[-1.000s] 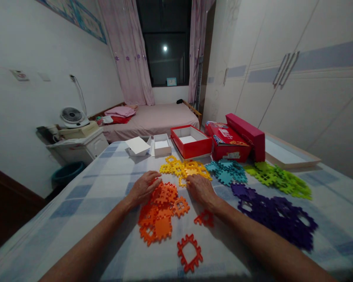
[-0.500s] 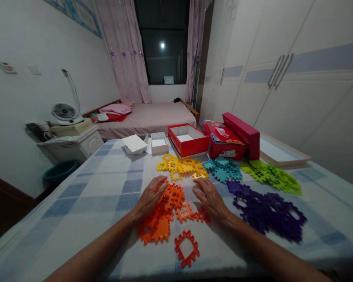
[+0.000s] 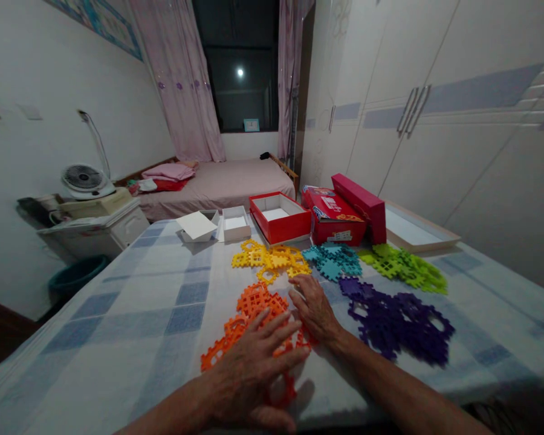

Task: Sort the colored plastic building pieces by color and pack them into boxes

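Three boxes stand in a row at the far side of the tabletop (image 3: 136, 308): the red box (image 3: 290, 228) and the small white box (image 3: 237, 232) are open and show pale bottoms, while a white panel (image 3: 197, 226) lies across the third, hiding most of its inside. To their right are the printed red box (image 3: 335, 208), whose contents I cannot see, and a shallow tray (image 3: 426, 248) with a pale inside. Half a second ago, the left hand (image 3: 258, 362) was at the left edge of the orange pieces (image 3: 256, 299); now it is spread above their near part and partly covers the red frame piece (image 3: 290, 389). The right hand (image 3: 315, 308) is beside them, fingers loosely bent and apart, near the yellow pieces (image 3: 272, 257).
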Demonstrator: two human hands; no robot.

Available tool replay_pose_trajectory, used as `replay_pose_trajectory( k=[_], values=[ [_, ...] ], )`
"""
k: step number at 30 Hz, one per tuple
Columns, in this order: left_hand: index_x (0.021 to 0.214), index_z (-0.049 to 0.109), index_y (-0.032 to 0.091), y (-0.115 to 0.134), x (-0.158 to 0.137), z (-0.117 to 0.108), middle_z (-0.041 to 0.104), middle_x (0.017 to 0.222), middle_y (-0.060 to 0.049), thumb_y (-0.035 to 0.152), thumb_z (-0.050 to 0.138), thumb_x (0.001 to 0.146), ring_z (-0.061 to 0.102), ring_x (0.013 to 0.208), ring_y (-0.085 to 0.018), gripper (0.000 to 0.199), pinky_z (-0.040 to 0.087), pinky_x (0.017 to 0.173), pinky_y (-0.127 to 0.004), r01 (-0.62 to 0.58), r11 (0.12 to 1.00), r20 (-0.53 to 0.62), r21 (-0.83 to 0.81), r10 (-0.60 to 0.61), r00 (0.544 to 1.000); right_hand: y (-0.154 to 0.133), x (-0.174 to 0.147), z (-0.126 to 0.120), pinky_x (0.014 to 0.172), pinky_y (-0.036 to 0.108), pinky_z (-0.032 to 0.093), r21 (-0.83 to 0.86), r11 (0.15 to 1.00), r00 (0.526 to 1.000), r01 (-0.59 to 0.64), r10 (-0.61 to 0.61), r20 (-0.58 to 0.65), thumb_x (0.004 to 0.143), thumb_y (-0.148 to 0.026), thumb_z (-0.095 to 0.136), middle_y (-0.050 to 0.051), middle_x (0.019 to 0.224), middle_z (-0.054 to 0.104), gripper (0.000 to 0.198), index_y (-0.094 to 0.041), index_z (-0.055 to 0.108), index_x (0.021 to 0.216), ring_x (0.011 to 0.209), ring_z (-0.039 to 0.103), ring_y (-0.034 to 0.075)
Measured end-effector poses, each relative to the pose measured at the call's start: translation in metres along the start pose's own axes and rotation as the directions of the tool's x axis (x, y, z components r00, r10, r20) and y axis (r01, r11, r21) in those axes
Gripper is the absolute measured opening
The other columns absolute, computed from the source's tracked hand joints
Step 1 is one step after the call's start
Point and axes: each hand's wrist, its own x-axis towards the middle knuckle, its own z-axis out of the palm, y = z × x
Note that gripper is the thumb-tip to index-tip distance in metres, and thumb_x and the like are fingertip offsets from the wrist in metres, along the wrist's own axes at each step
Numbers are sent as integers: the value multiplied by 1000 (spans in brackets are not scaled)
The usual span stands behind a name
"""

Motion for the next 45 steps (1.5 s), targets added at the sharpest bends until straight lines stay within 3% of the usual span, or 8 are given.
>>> replay_pose_trajectory(
  k=[10, 14, 18, 21, 30, 36, 40, 45],
  values=[
    [141, 37, 33, -20, 25, 20, 39, 148, -9, 52, 63, 77, 29, 139, -35, 72, 20, 112, -60, 32, 988, 31, 149, -37, 999, 2, -1, 5, 94, 37, 42, -37, 999, 999, 8, -9, -35, 88, -19, 47, 7, 108, 61, 19, -20, 59, 104, 104, 52, 19],
    [141, 39, 36, -43, 10, 12, 37, 150, -5, 51, 51, 86, 31, 139, -31, 58, 24, 113, -56, 74, 984, -139, 164, -51, 989, 2, -1, 6, 92, 36, 44, -43, 999, 998, 14, -16, -53, 87, -17, 49, 6, 106, 61, 18, -19, 58, 102, 101, 53, 19],
    [137, 45, 36, -80, -21, 21, 42, 147, -3, 44, 40, 92, 36, 136, -30, 46, 31, 111, -55, 384, 921, -426, 64, -323, 845, 2, -1, 6, 92, 37, 43, -33, 999, 998, 10, -12, -61, 87, -17, 49, 6, 104, 61, 18, -20, 58, 102, 101, 53, 19],
    [137, 47, 31, -91, -41, 35, 44, 145, -6, 45, 39, 92, 36, 136, -31, 48, 35, 107, -58, 530, 848, -439, -36, -490, 753, 1, -1, 6, 92, 37, 43, -12, 1000, 999, 14, -14, -51, 88, -17, 47, 7, 106, 60, 19, -20, 58, 103, 102, 53, 19],
    [143, 38, 27, -57, -22, 50, 34, 151, -6, 45, 38, 93, 30, 139, -27, 53, 28, 113, -51, 528, 821, -401, -215, -568, 719, 0, -1, 5, 95, 39, 42, -3, 1000, 1000, -1, 1, -21, 90, -19, 45, 8, 107, 61, 19, -19, 59, 102, 103, 52, 20],
    [140, 41, 27, -80, -12, 44, 35, 151, -9, 44, 39, 93, 30, 140, -29, 51, 25, 113, -54, 532, 804, -483, -264, -588, 649, -1, -1, 4, 95, 38, 42, -4, 1000, 1000, 4, -4, -29, 90, -21, 45, 8, 106, 61, 18, -19, 59, 102, 103, 52, 20],
    [137, 47, 22, -99, -1, 37, 42, 146, -12, 45, 38, 94, 32, 138, -30, 50, 28, 112, -56, 538, 787, -417, -300, -616, 668, -1, -1, 4, 95, 38, 42, -13, 1000, 1000, 1, -1, -27, 90, -21, 45, 8, 105, 61, 18, -18, 59, 101, 103, 53, 21],
    [139, 44, 20, -81, 11, 44, 37, 149, -11, 50, 39, 92, 27, 141, -27, 55, 23, 115, -53, 532, 800, -361, -277, -600, 714, 1, -1, 4, 96, 38, 41, -5, 1000, 1000, 8, -8, -23, 90, -21, 45, 8, 107, 61, 19, -18, 58, 103, 104, 52, 21]
  ],
)
